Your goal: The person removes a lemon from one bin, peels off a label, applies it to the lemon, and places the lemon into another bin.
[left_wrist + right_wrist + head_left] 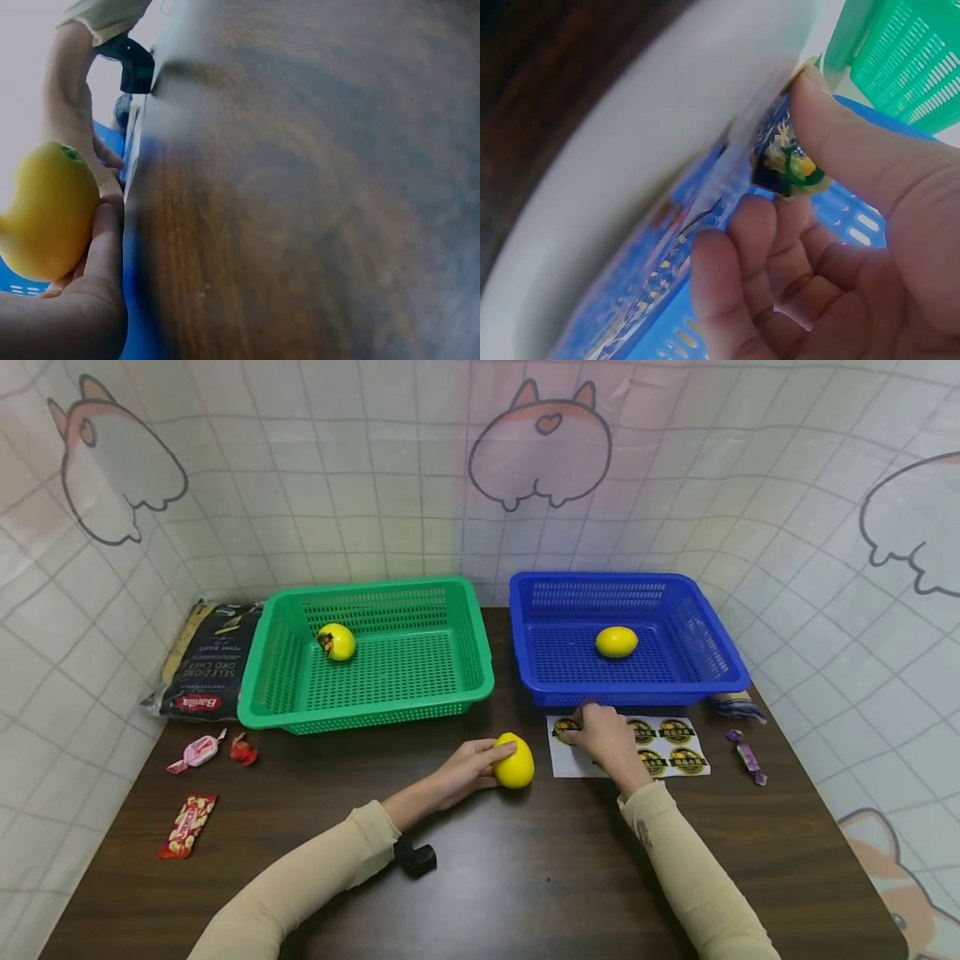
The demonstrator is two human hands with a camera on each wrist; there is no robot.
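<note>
Two hands work near the middle of the dark wood table (525, 877), w/ beige sleeves on both arms. Left hand (468, 770) grips a yellow lemon (514, 761), fingers curled round its left side; lemon sits on the table in front of the green basket (480, 681), just left of the sticker sheet (562, 764). Left wrist view shows the same: thumb along the lemon's side, fruit cupped in the palm. Right hand (603, 737) rests on the sticker sheet, just in front of the blue basket (738, 681); right wrist view shows thumb & fingers pinching one round sticker (787, 169), green/black/yellow print, its edge lifted off the white backing. So lemon & sticker are near each other, hands apart w/ a short gap between. Other round stickers remain on the sheet right of the hand. Green basket holds a 2nd lemon (337, 642) w/ a dark sticker on its left face, near the back left. Blue basket holds a 3rd lemon (617, 642), about centre. Left of the green basket: dark pasta bag (206, 664). Front left: pink wrapped candy (197, 752), small red candy (243, 749), red snack packet (187, 825). Right of the sheet: purple wrapped candy (747, 757).
</note>
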